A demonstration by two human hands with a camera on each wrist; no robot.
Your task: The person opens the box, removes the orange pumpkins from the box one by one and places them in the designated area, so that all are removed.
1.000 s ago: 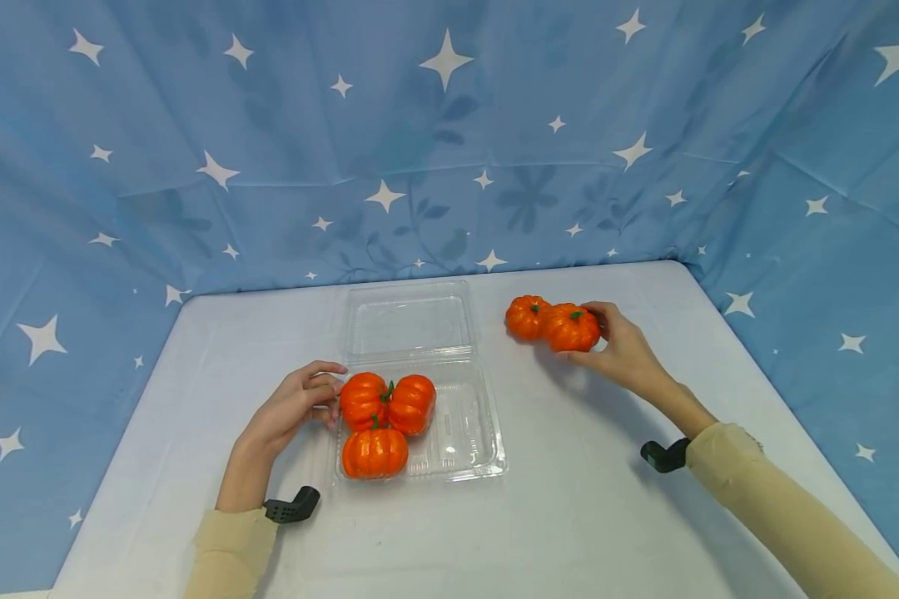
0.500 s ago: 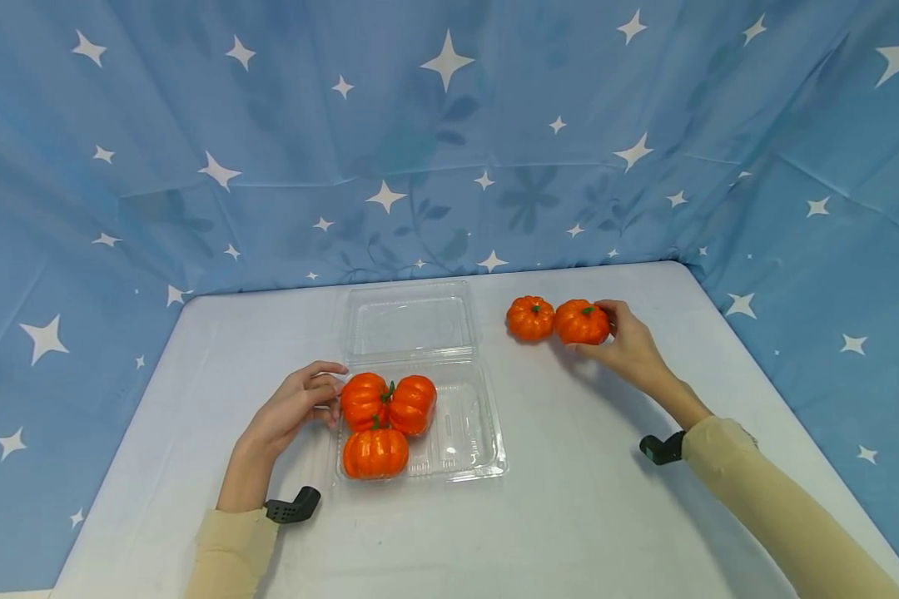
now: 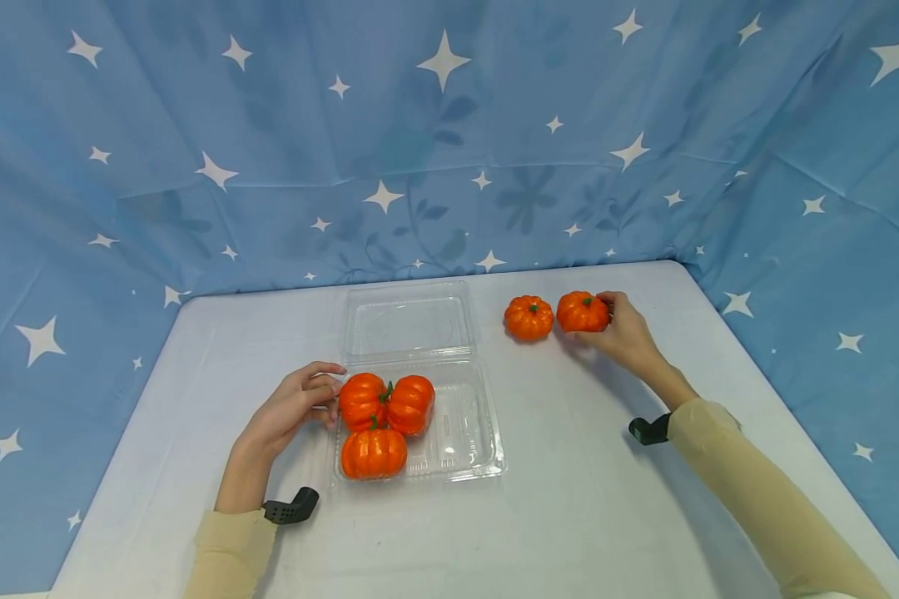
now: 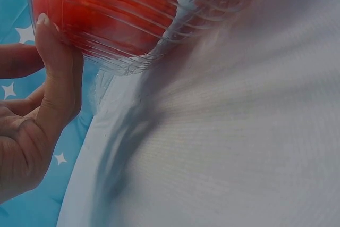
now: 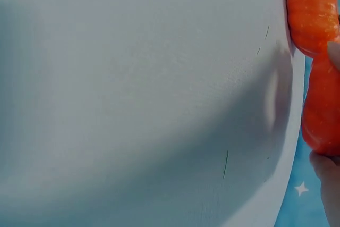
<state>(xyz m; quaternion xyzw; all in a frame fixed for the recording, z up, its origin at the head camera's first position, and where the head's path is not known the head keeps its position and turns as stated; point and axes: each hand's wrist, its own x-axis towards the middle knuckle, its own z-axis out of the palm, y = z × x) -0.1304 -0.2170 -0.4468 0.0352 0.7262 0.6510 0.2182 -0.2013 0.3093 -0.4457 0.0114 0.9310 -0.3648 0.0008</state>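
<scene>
My right hand (image 3: 618, 333) grips a small orange pumpkin (image 3: 580, 311) at the far right, fingers behind it and thumb in front. In the right wrist view this pumpkin (image 5: 321, 104) shows between two digits. A second pumpkin (image 3: 528, 319) sits just to its left on the table. Nearer the middle lies a clear plastic clamshell container (image 3: 487, 453) with its lid (image 3: 408, 320) folded back. Three pumpkins (image 3: 374, 454) fill the left part of its base. My left hand (image 3: 288, 408) rests against the container's left side, one fingertip touching the ribbed wall (image 4: 119, 51) in the left wrist view.
A white cloth (image 3: 569, 516) covers the table. Blue curtains with white stars (image 3: 389, 125) hang behind and on both sides. A black wrist camera (image 3: 292, 506) sits on the left wrist, another camera (image 3: 650, 430) on the right.
The right hand has moved its pumpkin slightly right and back, away from the pumpkin beside it, so a gap shows between them. The left hand and the container stay in place.
</scene>
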